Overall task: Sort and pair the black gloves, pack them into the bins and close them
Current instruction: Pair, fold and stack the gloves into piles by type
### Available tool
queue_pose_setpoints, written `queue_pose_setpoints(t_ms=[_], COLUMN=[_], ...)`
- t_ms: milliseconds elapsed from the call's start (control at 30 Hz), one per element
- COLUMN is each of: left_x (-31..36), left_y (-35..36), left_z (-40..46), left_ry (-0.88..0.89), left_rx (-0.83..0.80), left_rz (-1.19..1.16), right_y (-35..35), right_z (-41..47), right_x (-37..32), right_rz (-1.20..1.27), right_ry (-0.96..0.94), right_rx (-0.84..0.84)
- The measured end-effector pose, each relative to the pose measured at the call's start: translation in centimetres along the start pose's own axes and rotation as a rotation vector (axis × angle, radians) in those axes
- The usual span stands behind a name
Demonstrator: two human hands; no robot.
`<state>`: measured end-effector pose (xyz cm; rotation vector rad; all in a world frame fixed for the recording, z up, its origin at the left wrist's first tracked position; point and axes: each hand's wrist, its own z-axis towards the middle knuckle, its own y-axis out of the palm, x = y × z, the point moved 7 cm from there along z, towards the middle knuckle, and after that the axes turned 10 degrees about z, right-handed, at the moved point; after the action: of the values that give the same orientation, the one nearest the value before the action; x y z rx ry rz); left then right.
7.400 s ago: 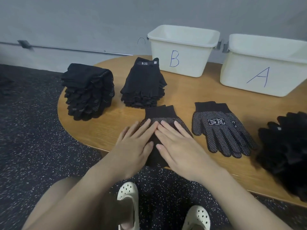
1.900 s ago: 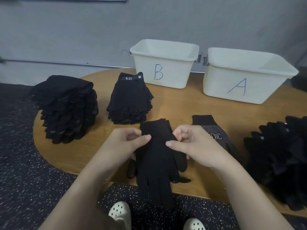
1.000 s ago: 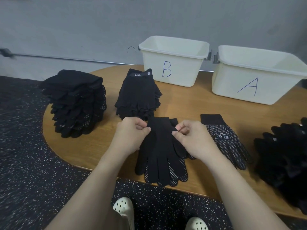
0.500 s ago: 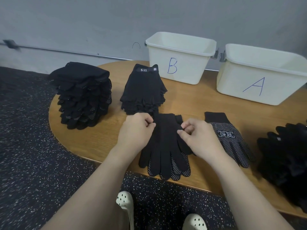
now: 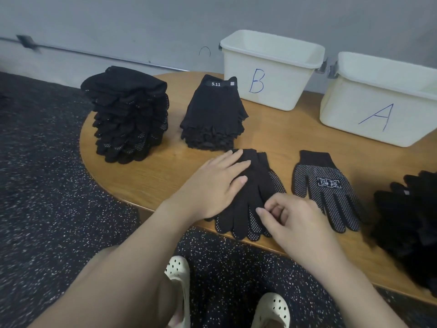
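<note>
Left hand (image 5: 214, 185) flat, fingers straight, pressing down on the stacked pair of black knit dotted-palm gloves (image 5: 250, 197) at 6 o'clock on the round wooden counter (image 5: 272, 136). Right hand (image 5: 293, 218) curled, pinching the pair's fingertips. Single dotted glove (image 5: 325, 188) just beside at 3 o'clock.

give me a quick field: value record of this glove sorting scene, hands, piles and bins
left hand: flat, pressing on the glove pair
right hand: fingers curled at the pair's fingertips; whether it pinches them is unclear
glove pair: stacked at the table front edge
single dotted glove: palm up, right of the pair
dotted glove stack: far left
5.11 glove stack: in front of bin B
bin A: right of B, open
loose glove heap: right edge
</note>
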<state>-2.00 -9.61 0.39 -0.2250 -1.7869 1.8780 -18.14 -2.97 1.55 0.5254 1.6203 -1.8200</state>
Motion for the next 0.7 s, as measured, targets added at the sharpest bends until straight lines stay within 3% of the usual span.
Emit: queue_pose_setpoints(t_ms=[233, 700], left_x=[-0.4, -2.4], left_y=[0.9, -1.2], left_z=[0.6, 2.0], left_ry=[-0.036, -0.177], left_rx=[-0.051, 0.163], left_rz=[0.032, 0.062], right_y=[0.4, -0.4], right_z=[-0.7, 0.1], right_x=[0.2, 0.7], right_rz=[0.180, -0.193], right_ry=[0.049, 0.110], right_rx=[0.017, -0.073])
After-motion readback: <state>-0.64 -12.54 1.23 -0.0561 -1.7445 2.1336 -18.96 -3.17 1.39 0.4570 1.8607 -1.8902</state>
